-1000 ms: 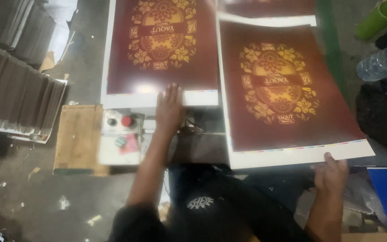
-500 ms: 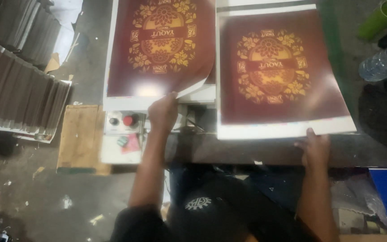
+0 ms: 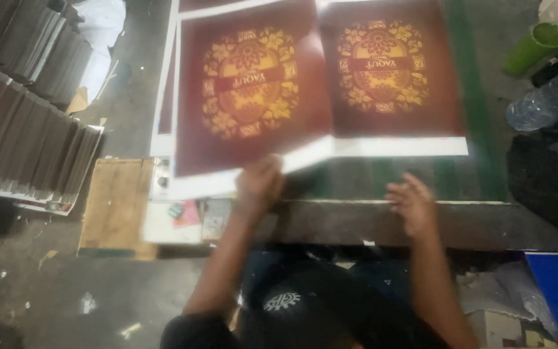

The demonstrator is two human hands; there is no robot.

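Nearest the camera, the person's dark cap and shirt fill the bottom of the view, hiding their lap and part of both forearms. The left hand (image 3: 261, 184) is closed on the near white edge of a lifted maroon printed sheet (image 3: 250, 97) with a gold floral emblem; motion blur smears the fingers, so the exact pinch is hard to make out. The right hand (image 3: 411, 203) rests open and flat on the green table (image 3: 479, 174) near its worn front edge, holding nothing. Just beyond it lies a second maroon sheet (image 3: 392, 71), its left side covered by the lifted one. Left of the table, a wooden crate (image 3: 114, 203) sits on the floor. Farther left, a stack of dark sheets (image 3: 24, 139) runs out of frame. At far right, a green cup (image 3: 534, 45) and a clear plastic bottle (image 3: 547, 97) are partly cut off.
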